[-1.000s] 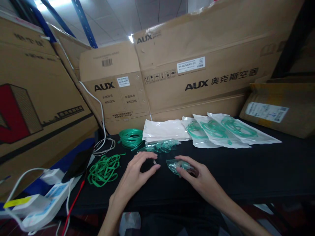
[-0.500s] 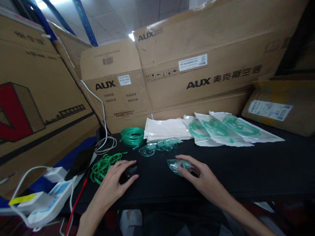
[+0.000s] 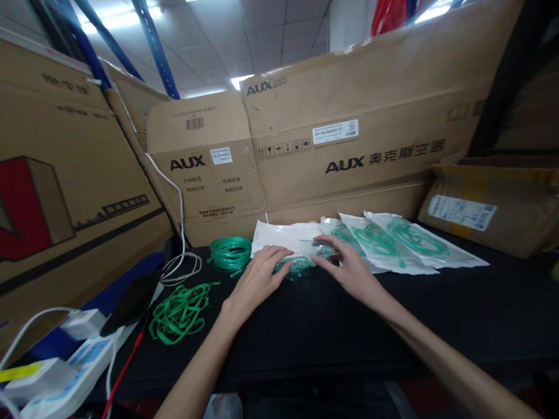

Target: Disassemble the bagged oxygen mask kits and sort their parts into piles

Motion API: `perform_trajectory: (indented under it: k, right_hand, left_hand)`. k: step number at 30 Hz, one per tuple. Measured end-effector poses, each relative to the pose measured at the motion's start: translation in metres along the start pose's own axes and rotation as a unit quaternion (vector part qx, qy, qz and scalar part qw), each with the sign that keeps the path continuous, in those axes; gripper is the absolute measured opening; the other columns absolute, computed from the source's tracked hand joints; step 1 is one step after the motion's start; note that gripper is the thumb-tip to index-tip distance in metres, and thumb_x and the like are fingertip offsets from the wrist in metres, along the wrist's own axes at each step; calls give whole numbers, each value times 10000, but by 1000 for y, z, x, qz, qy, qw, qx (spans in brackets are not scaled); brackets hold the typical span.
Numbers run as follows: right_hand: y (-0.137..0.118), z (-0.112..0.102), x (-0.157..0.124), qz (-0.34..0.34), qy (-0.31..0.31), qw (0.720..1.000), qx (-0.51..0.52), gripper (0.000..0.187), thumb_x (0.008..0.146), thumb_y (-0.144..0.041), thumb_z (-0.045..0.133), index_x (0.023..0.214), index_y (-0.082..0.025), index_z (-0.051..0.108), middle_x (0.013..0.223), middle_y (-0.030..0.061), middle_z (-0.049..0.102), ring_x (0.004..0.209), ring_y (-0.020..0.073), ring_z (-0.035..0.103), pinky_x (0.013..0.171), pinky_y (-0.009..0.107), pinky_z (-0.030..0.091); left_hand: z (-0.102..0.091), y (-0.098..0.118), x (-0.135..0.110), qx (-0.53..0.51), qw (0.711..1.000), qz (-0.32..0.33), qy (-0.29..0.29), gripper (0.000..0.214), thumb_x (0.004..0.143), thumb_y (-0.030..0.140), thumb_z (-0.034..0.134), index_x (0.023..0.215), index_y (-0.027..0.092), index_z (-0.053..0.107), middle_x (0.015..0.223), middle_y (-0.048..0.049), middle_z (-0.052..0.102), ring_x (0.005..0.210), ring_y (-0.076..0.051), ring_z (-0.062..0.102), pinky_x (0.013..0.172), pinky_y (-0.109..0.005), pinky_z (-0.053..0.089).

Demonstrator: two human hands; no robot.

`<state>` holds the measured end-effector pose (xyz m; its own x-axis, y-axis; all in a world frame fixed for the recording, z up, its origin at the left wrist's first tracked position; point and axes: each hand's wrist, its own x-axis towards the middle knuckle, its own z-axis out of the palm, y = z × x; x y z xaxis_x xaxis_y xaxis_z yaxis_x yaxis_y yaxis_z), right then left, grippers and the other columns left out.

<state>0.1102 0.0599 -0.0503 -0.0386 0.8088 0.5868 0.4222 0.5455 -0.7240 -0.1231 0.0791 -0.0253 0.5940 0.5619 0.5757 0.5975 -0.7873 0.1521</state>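
Mask [image 3: 318,248] now farther back, beside pouches [image 3: 393,241].

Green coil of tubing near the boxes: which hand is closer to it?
Left. The left hand sits just right of the coil, apart from it; the right hand is farther right, pinching a clear mask.

Big brown cardboard boxes [image 3: 349,145] stand in a row behind a black table [image 3: 437,314]. Another brown box [image 3: 65,192] with a red picture leans on the left. A white cable [image 3: 179,198] hangs down by the boxes. Up high, the ceiling [image 3: 244,35] has grey tiles, bright lights [image 3: 109,20] and blue beams [image 3: 152,41]. A white power strip [image 3: 65,372] lies low on the left.
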Motion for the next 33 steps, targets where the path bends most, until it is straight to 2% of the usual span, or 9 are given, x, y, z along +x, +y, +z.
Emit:
perform_trajectory:
  k: [3, 6, 10, 16, 20, 23, 33]
  right_hand:
    - [9, 6, 10, -22, 2, 1000, -16, 315, 893, -327, 638, 1186, -220, 596, 1212, 93, 685, 1100, 258, 655, 944, 415, 510]
    - [16, 8, 8, -26, -4, 999, -21, 290, 886, -294, 640, 1160, -220, 585, 1192, 88, 683, 1128, 255, 639, 1001, 419, 475]
    - [24, 7, 4, -22, -21, 999, -35, 292, 900, -261, 621, 1182, -223, 555, 1199, 86, 662, 1108, 248, 627, 988, 411, 470]
    - [34, 12, -3, -23, -80, 994, -65, 287, 870, -195, 659, 1145, -232, 584, 1107, 63, 697, 1022, 244, 658, 925, 397, 502]
    - [34, 15, -5, -42, -95, 991, -84, 280, 865, -139, 658, 1132, -218, 634, 1117, 88, 719, 1083, 270, 656, 978, 431, 485]
    - [32, 16, -4, -60, -104, 989, -83, 258, 890, -110, 621, 1124, -206, 672, 1137, 97, 737, 1099, 260, 671, 999, 413, 486]
    - [29, 19, 0, -55, -61, 993, -84, 204, 944, -158, 592, 1095, -193, 725, 1105, 105, 768, 1047, 253, 708, 959, 411, 526]
  left_hand:
    - [18, -5, 9, 5, 1000, 6, -18, 258, 1021, 329, 544, 1229, 219, 650, 1197, -66, 703, 1126, -238, 628, 1017, -415, 482]
    - [25, -10, 4, -3, 999, 8, -31, 269, 1016, 315, 556, 1257, 226, 636, 1212, -57, 697, 1139, -234, 618, 1031, -411, 466]
    - [26, -20, -2, -56, 998, -6, -35, 266, 1009, 321, 574, 1259, 256, 640, 1229, -34, 694, 1171, -220, 605, 1052, -392, 446]
    - [30, -27, -3, -104, 994, -24, -31, 246, 984, 310, 617, 1221, 256, 660, 1218, -38, 698, 1174, -227, 602, 1067, -401, 432]
    - [31, -26, -4, -111, 993, -30, -24, 224, 977, 307, 626, 1192, 251, 655, 1187, -42, 702, 1148, -231, 614, 1042, -403, 444]
    - [30, -27, -5, -119, 992, -33, -20, 216, 974, 308, 630, 1181, 249, 649, 1167, -46, 701, 1129, -233, 621, 1023, -399, 454]
    - [31, -21, -4, -123, 992, -29, -12, 207, 979, 300, 622, 1177, 245, 645, 1175, -46, 691, 1134, -231, 615, 1028, -399, 450]
